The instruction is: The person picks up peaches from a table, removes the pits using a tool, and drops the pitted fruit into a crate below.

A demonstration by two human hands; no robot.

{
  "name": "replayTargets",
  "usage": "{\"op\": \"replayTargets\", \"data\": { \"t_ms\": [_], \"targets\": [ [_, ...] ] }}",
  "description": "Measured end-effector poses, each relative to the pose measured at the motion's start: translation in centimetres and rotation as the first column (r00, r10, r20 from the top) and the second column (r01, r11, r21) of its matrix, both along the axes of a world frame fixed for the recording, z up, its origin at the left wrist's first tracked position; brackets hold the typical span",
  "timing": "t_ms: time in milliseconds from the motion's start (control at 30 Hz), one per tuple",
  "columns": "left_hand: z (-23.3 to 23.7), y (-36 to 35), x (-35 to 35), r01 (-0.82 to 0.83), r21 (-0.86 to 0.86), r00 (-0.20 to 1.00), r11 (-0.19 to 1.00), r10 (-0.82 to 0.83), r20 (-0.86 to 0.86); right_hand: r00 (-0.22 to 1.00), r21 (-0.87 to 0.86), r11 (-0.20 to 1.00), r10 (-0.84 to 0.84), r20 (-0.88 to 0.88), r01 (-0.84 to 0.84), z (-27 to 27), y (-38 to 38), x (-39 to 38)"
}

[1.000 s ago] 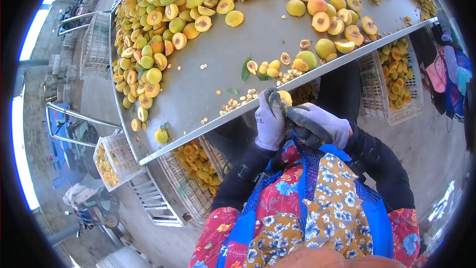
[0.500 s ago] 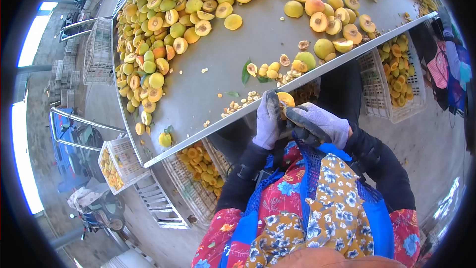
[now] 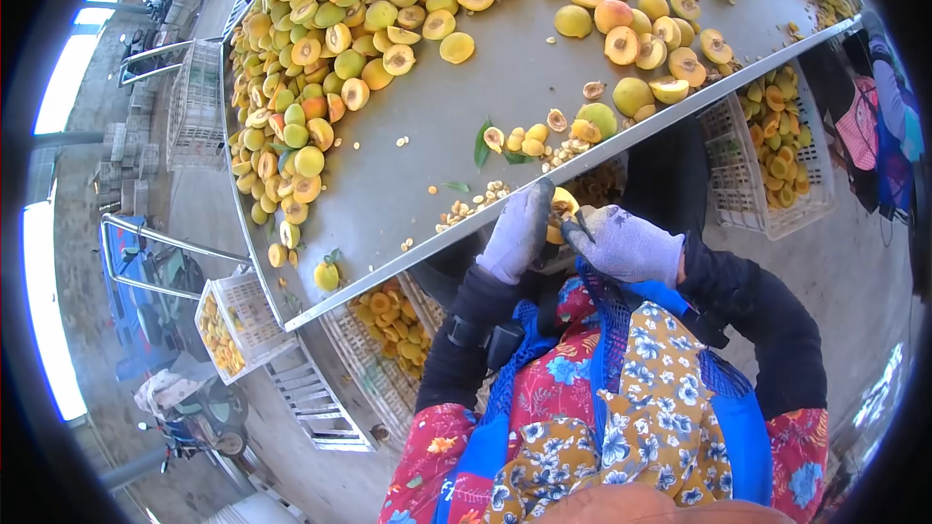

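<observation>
My left hand (image 3: 521,231), in a lavender glove with dark, stained fingers, is closed on a yellow apricot half (image 3: 562,203) just off the table's near edge. Part of the fruit is hidden by the fingers. Close beside it, my gloved right hand (image 3: 629,245) has its fingers curled towards the fruit; what they hold is hidden. Small pale kernels (image 3: 473,204) and several yellow fruit pieces (image 3: 529,139) lie on the metal table (image 3: 408,189) beyond my hands. A large heap of halved apricots (image 3: 340,39) covers the far left of the tabletop.
The table's raised metal rim (image 3: 437,243) runs diagonally before me. Below it stand a crate of apricot halves (image 3: 393,322) and, rightward, another filled crate (image 3: 777,150). A white crate (image 3: 248,315) is at the left corner. Another person's sleeve (image 3: 885,97) shows far right.
My left hand has shifted slightly left and the right hand slightly right, so they are a little farther apart. The apricot half has tilted between them.
</observation>
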State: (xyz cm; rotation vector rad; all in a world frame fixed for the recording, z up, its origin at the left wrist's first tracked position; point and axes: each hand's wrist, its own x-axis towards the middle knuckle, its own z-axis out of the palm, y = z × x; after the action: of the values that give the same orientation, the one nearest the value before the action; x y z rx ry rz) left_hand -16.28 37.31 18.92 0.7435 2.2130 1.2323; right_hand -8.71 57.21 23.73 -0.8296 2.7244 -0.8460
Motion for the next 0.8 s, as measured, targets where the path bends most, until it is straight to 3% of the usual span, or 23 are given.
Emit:
{"op": "replayTargets", "data": {
  "t_ms": [33,100,200,267,300,333,367,433,467,500,533,567,600,633,667,700,733,767,800],
  "targets": [
    [0.7,-0.2,-0.2,0.067,-0.031,0.992,0.997,-0.07,-0.107,0.998,0.012,0.999,-0.031,0.048,0.03,0.3,-0.1,0.1],
    [3.0,0.1,-0.5,0.177,0.028,0.975,0.984,-0.171,-0.141,0.988,0.048,0.995,-0.091,0.128,0.086,0.9,-0.4,0.0],
    [2.0,-0.8,-0.8,0.253,0.063,0.904,0.965,-0.213,-0.37,0.973,0.148,0.98,-0.156,0.169,0.132,1.7,-0.6,0.1],
    [2.3,-0.8,-0.8,0.086,0.242,0.996,0.966,-0.082,-0.029,0.98,0.249,0.959,-0.164,0.116,0.132,2.6,-0.4,0.0],
    [2.7,-0.6,-0.6,-0.151,0.317,0.902,0.936,0.0,0.431,0.964,0.181,0.96,-0.236,0.12,0.213,2.7,-0.3,0.1],
    [2.0,-0.9,-1.0,-0.288,0.332,0.707,0.898,-0.035,0.707,0.944,0.114,0.95,-0.304,0.129,0.291,2.7,-0.2,0.2],
    [1.4,-1.1,-1.5,-0.454,0.263,0.433,0.851,-0.047,0.9,0.92,0.05,0.931,-0.366,0.142,0.362,2.7,0.1,0.3],
    [1.6,-1.6,-0.5,-0.186,0.373,0.876,0.909,-0.019,0.483,0.932,-0.185,0.918,-0.321,0.166,0.35,0.3,0.9,0.5],
    [1.7,-1.9,-0.5,-0.192,0.363,0.878,0.912,-0.006,0.479,0.939,-0.302,0.891,-0.298,0.172,0.338,-0.5,1.2,0.4],
    [1.8,-2.1,-0.4,-0.198,0.353,0.88,0.914,0.007,0.475,0.886,-0.372,0.836,-0.257,0.386,0.404,-0.8,1.4,0.7],
    [1.6,-2.6,-0.7,-0.349,0.302,0.695,0.887,0.03,0.718,0.79,-0.408,0.763,-0.21,0.576,0.501,-0.6,1.5,0.8],
    [2.1,-3.4,-0.7,-0.405,0.207,0.593,0.89,0.083,0.801,0.513,-0.349,0.612,-0.108,0.852,0.709,1.4,1.2,0.4],
    [2.7,-4.2,-0.8,-0.458,0.105,0.477,0.883,0.144,0.867,0.175,-0.187,0.472,0.069,0.982,0.861,2.4,1.1,0.0],
    [4.8,-5.7,-0.2,-0.437,0.002,0.511,0.899,0.247,0.823,0.133,-0.18,0.483,0.13,0.983,0.857,2.0,1.4,0.2],
    [4.6,-8.3,0.9,-0.387,-0.038,0.722,0.921,0.329,0.609,0.147,-0.194,0.465,0.136,0.98,0.864,1.1,1.1,0.4],
    [4.4,-11.0,2.0,-0.371,-0.139,0.857,0.918,0.396,0.329,0.164,-0.209,0.447,0.139,0.977,0.87,-0.1,0.6,0.5],
    [2.5,-14.3,3.4,-0.347,-0.195,0.93,0.917,0.309,-0.2,0.181,-0.224,0.429,0.14,0.974,0.875,-0.6,0.5,0.3],
    [4.0,-15.8,4.1,-0.429,-0.506,0.903,0.748,0.346,-0.255,0.152,-0.189,0.519,0.114,0.982,0.833,-0.6,0.9,0.0],
    [5.7,-16.2,4.3,-0.465,-0.745,0.878,0.478,0.358,-0.319,0.27,-0.252,0.634,0.071,0.96,0.731,-2.0,1.3,0.1]
  ]
}}
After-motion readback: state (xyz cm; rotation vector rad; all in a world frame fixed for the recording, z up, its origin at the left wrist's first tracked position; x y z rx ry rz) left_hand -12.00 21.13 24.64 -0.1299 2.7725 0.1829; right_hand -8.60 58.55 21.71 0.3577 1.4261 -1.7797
